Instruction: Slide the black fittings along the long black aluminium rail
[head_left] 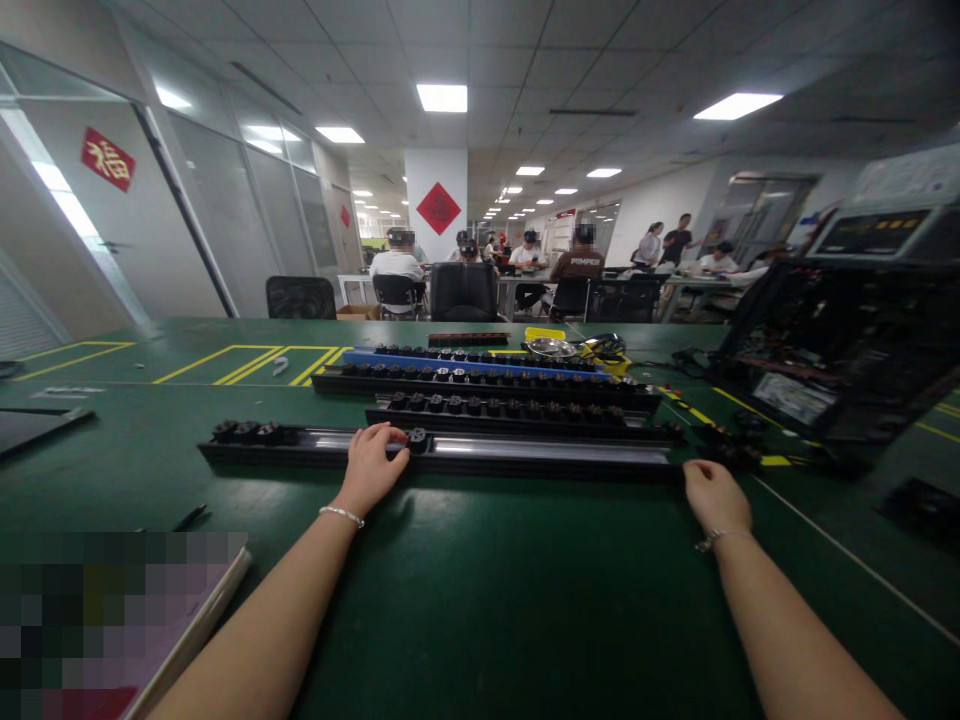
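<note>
A long black power track (551,460) lies across the green table in front of me. Several round black socket modules (247,431) sit in its left end. Farther along, a single socket module (418,440) stands in the channel, with the thumb and fingers of my left hand (373,462) closed at its left side. Over at the right end of the track is my right hand (716,497), its fingers curled together against the tip. What lies inside that grip is partly hidden.
Behind lie more tracks (495,410) filled with socket modules, one of them blue (480,365). A metal dish (550,348) and cables (604,348) are at the back. An opened equipment case (832,340) stands right; a blurred-out flat item (112,620) lies front left. People sit beyond.
</note>
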